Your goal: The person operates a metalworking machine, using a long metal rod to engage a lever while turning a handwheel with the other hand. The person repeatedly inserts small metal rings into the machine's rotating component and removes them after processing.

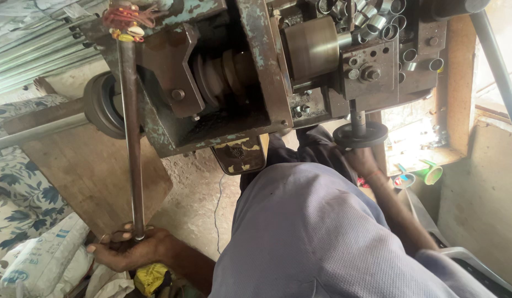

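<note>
Feeding the machine (234,72): left hand (126,251) grips the long rod (131,138), right hand (362,161) holds the handwheel (359,134), fingers closed around each.

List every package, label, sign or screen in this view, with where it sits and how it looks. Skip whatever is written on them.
White woven sack: bottom left, beside the left hand; bulging, white with blue print.
Yellow packet: bottom edge, just below the left hand; crumpled, yellow with dark marks.
Plate on the machine: under the machine body, centre; squarish, cream with a dark emblem, worn.
No signs or screens in view.
</note>
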